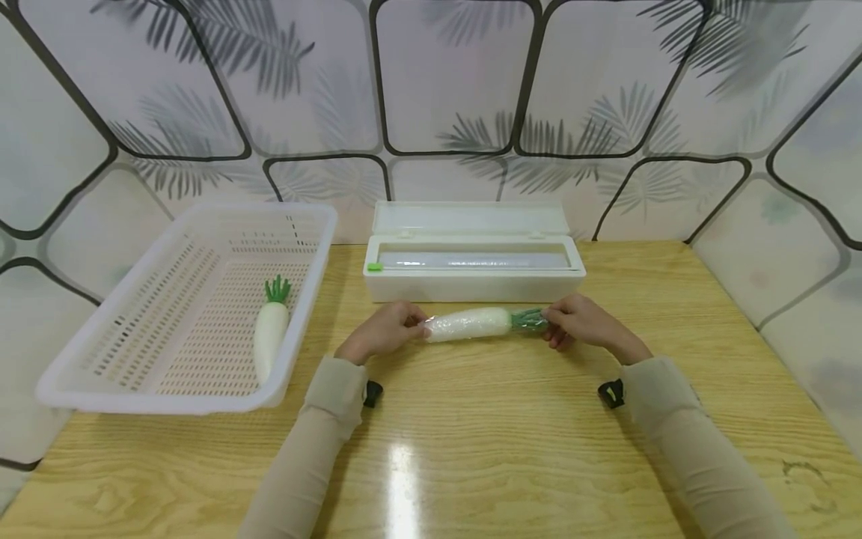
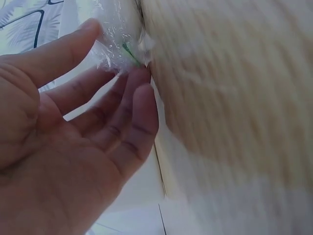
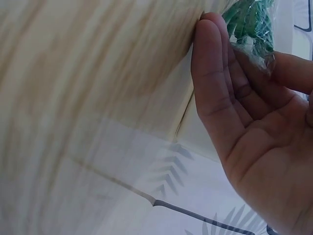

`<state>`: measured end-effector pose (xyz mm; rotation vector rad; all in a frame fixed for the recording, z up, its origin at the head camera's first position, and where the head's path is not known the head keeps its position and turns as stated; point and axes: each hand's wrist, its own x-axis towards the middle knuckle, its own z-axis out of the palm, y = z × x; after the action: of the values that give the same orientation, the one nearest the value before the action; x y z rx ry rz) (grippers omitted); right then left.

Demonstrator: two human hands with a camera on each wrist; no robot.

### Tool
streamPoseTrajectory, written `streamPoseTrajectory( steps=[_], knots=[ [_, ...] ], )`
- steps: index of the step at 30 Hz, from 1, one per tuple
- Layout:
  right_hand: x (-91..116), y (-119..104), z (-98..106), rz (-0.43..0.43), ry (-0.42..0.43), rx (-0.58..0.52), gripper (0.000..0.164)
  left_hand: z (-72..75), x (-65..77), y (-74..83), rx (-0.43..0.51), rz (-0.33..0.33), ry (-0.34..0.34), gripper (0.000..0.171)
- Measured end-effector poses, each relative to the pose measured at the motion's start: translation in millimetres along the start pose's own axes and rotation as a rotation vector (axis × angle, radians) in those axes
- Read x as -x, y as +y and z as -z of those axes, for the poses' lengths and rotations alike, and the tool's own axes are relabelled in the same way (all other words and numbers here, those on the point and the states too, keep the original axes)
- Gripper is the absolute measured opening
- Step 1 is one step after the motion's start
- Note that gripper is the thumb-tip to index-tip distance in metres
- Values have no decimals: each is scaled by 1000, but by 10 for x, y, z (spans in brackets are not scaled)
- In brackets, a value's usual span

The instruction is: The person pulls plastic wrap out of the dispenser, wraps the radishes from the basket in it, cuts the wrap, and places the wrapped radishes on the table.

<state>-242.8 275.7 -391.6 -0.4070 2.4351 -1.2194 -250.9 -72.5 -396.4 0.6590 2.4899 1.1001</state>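
Note:
A white radish [image 1: 471,323] with green leaves, wrapped in clear plastic film, lies crosswise between my two hands over the table. My left hand [image 1: 389,329] pinches the film-covered root end. In the left wrist view the thumb and fingers [image 2: 80,41] meet the crinkled film [image 2: 115,34] from both sides. At the leafy end, my right hand [image 1: 581,323] pinches the film around the leaves. The right wrist view shows the wrapped green leaves [image 3: 252,24] between thumb and fingers [image 3: 210,63].
Behind the radish stands a white cling film box [image 1: 471,287], its lid [image 1: 471,218] raised and a roll inside. To the left is a white perforated basket [image 1: 202,322] holding an unwrapped white radish [image 1: 271,337]. A patterned wall [image 1: 458,82] rises behind the wooden table [image 1: 505,457].

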Motion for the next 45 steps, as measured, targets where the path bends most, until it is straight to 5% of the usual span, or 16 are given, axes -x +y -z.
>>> streamPoseTrajectory(
  steps=[9, 18, 31, 45],
  knots=[
    [12, -16, 2, -26, 38, 45, 37, -2, -4, 11, -9, 2, -14, 25],
    [24, -29, 14, -85, 78, 58, 37, -29, 35, 64, 122, 50, -83, 33],
    [59, 12, 55, -141, 104, 10, 37, -148, 19, 182, 17, -69, -125, 29],
    [228, 151, 206, -245, 150, -136, 50, -455, -135, 440, 94, -139, -186, 42]
  ],
)
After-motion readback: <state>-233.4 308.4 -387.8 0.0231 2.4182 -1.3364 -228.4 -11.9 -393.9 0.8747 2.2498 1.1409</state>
